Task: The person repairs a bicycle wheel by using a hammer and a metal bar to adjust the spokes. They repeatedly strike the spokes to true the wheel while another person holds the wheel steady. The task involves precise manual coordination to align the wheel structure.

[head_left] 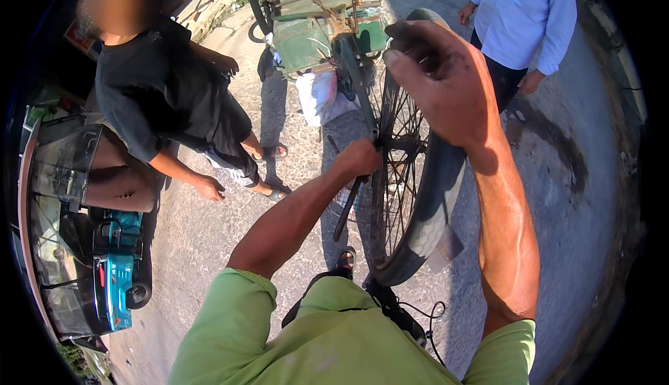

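A spoked wheel [394,197] with a thick black tyre [435,207] stands upright in front of me, part of an upturned cargo tricycle. My left hand [361,157] is closed at the left side of the wheel's hub [405,145]; what its fingers grip is hidden. Just below that hand a dark bar [346,212] slants down, and I cannot tell whether the hand holds it. Above the tyre's upper right side is my right hand [449,82], dirt on its fingers, which are curled with a gap between them and the thumb. Nothing shows in it.
Beyond the wheel lies the tricycle's green cargo bed [300,43], with a white sack [324,99] on the ground beside it. A person in black [167,85] stands at left, another in a light blue shirt [526,12] at right. A teal vehicle [120,273] is parked at left.
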A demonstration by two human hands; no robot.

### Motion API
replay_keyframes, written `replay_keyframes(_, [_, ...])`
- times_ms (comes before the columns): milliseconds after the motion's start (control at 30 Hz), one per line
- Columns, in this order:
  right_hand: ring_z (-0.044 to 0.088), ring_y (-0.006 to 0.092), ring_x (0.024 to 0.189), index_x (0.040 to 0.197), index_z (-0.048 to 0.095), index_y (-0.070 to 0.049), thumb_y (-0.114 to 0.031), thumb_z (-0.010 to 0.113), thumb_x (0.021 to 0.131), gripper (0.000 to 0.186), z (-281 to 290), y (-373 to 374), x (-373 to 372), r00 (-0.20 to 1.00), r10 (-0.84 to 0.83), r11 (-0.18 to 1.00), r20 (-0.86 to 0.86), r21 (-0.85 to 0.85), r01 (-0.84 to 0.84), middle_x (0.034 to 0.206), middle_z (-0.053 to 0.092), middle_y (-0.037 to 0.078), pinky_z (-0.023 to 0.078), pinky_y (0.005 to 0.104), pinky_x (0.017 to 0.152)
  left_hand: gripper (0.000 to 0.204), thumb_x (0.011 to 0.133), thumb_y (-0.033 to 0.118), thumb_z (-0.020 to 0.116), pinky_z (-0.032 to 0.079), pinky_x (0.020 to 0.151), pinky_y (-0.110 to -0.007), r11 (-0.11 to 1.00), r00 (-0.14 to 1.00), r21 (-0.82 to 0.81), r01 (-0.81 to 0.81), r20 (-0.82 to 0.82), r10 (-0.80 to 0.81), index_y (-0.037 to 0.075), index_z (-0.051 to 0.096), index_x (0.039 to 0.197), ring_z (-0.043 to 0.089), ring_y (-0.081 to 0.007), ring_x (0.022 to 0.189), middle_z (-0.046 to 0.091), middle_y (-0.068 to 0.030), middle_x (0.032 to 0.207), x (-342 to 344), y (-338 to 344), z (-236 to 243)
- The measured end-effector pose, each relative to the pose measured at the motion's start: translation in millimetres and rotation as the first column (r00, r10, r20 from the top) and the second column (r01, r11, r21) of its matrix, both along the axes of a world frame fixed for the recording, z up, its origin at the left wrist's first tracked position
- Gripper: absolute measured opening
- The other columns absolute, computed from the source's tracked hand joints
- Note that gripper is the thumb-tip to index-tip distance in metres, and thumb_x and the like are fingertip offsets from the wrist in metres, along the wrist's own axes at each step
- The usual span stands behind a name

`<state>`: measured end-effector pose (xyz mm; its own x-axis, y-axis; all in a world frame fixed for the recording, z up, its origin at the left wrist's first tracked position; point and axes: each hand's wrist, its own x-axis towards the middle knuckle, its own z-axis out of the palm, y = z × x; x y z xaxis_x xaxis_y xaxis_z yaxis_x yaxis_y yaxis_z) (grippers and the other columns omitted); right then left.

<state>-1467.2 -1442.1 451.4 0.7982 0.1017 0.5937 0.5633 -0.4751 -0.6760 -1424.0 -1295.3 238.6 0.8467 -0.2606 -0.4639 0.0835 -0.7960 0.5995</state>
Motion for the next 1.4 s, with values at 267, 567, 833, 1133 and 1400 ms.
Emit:
replay_keyframes(267, [0.059,0.0073,0.081,0.113,0.066,0.001,-0.014,0.070,0.089,0.028,-1,1,2,1.000,-0.015,0.998,-0.017,-0.058,0.014,0.089,0.067,0.003,0.048,0.0243,0.075,0.069,0.087,0.021,0.064,0.053,0.061,-0.031,0.843,0.970,-0.490,-0.221,-0.200,0.138,-0.005,0.036,0.145,0.067,-0.0219,0.067,0.069,-0.0157,0.087,-54,44,10])
replay_keyframes(567, [0.065,0.0198,0.073,0.106,0.071,-0.004,-0.030,0.069,0.082,0.036,0,-4,30,0.998,-0.032,0.999,0.057,-0.020,0.033,0.085,0.070,0.011,0.051,0.0328,0.070,0.064,0.086,0.000,0.052,0.053,0.091,-0.037,0.377,0.994,-0.920,-0.104,-0.101,0.027,0.002,0.038,0.148,0.063,-0.0293,0.115,0.056,-0.0191,0.134,-125,89,-45])
replay_keyframes(833, [0.062,0.0118,0.092,0.121,0.066,0.000,-0.025,0.065,0.094,0.037,9,-14,52,0.991,-0.115,0.960,-0.072,-0.263,0.092,0.099,0.070,0.006,0.048,0.0276,0.086,0.042,0.091,0.001,0.062,0.053,0.093,-0.042,0.487,0.923,-0.871,0.063,0.237,0.304,0.006,0.054,0.131,0.060,-0.0282,0.118,0.056,-0.0146,0.126,-114,26,-44])
replay_keyframes(1133, [0.062,0.0138,0.102,0.123,0.066,-0.004,-0.030,0.067,0.093,0.040,0,-21,66,0.992,0.042,0.991,-0.120,-0.119,-0.056,0.106,0.069,0.006,0.046,0.0291,0.096,0.028,0.096,0.027,0.061,0.050,0.074,-0.038,-0.293,0.657,-0.694,-0.657,-0.718,0.229,0.012,0.057,0.119,0.063,-0.0197,0.090,0.067,-0.0063,0.102,-92,-40,-143])
replay_keyframes(1400, [0.062,0.0235,0.113,0.125,0.068,-0.012,-0.041,0.072,0.086,0.048,-2,-35,79,0.991,-0.040,0.989,-0.130,-0.147,0.021,0.115,0.068,0.010,0.042,0.0400,0.107,0.029,0.097,0.024,0.060,0.053,0.064,-0.035,-0.244,0.588,-0.637,-0.732,-0.770,0.247,0.004,0.058,0.118,0.065,-0.0193,0.080,0.067,-0.0089,0.094,-131,-34,-173])
